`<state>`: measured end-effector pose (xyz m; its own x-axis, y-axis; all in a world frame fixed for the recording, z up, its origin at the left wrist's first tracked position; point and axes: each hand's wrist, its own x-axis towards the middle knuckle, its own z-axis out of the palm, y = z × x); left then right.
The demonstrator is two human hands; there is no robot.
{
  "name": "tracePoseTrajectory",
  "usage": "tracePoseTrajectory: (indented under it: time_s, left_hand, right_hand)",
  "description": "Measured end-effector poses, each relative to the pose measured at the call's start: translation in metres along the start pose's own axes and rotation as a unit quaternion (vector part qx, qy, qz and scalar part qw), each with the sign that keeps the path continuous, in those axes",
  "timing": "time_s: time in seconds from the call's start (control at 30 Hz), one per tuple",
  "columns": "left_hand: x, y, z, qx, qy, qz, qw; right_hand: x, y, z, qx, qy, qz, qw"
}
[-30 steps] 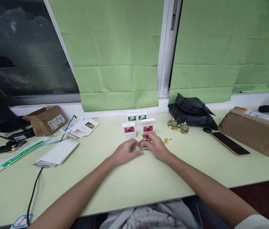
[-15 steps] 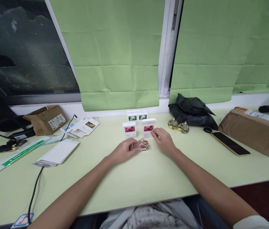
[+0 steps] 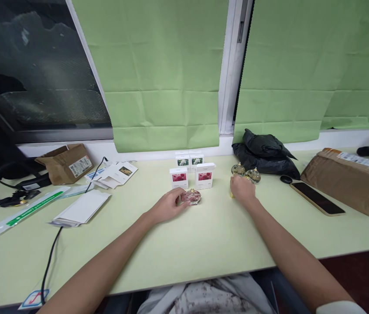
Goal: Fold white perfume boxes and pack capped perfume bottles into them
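My left hand [image 3: 170,206] is closed around the left side of a small, round glass bottle [image 3: 192,197] with pink contents and a gold top. The bottle stands upright on the table. My right hand [image 3: 242,188] is curled, with a small gold-coloured piece [image 3: 232,195] showing below its fingers; its exact kind is hidden. Just beyond that hand stand two glass bottles with gold trim, one on the left [image 3: 237,168] and one on the right [image 3: 253,175]. Behind the pink bottle are two upright white boxes with red flower pictures, the left box [image 3: 179,178] and the right box [image 3: 204,176].
White boxes with white flower pictures [image 3: 189,161] stand farther back. Black plastic bags [image 3: 266,152], a phone [image 3: 317,198] and a brown parcel [image 3: 344,181] lie on the right. Flattened white cartons [image 3: 81,207], a cable [image 3: 52,250] and an opened brown package [image 3: 66,163] occupy the left.
My right hand has moved right, from beside the right red-flower box to the gold-trimmed bottles. My left hand stays at the pink bottle, which has shifted slightly left.
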<state>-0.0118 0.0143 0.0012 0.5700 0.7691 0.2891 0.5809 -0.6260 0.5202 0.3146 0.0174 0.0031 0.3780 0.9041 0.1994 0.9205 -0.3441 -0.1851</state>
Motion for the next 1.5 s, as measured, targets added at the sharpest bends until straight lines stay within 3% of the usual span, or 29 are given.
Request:
tracePoseTrajectory:
  time_s: [0.2, 0.5, 0.73, 1.17, 1.5]
  left_hand:
    - [0.0, 0.0, -0.001, -0.002, -0.002, 0.004, 1.0]
    - [0.001, -0.002, 0.001, 0.001, -0.002, 0.007, 1.0]
    - [0.0, 0.003, -0.002, 0.002, -0.011, -0.001, 1.0]
    - [0.0, -0.002, 0.0, -0.003, -0.007, 0.001, 1.0]
    - [0.0, 0.001, -0.001, -0.001, -0.009, -0.001, 1.0]
  right_hand:
    - [0.003, 0.0, 0.003, 0.017, -0.023, 0.011, 1.0]
    - [-0.007, -0.021, 0.009, 0.065, -0.045, -0.055, 0.995]
    - [-0.003, -0.006, -0.003, 0.009, -0.008, -0.003, 1.0]
    - [-0.009, -0.01, 0.002, -0.044, -0.065, 0.007, 0.997]
    - [-0.013, -0.015, 0.008, -0.045, -0.055, -0.044, 0.996]
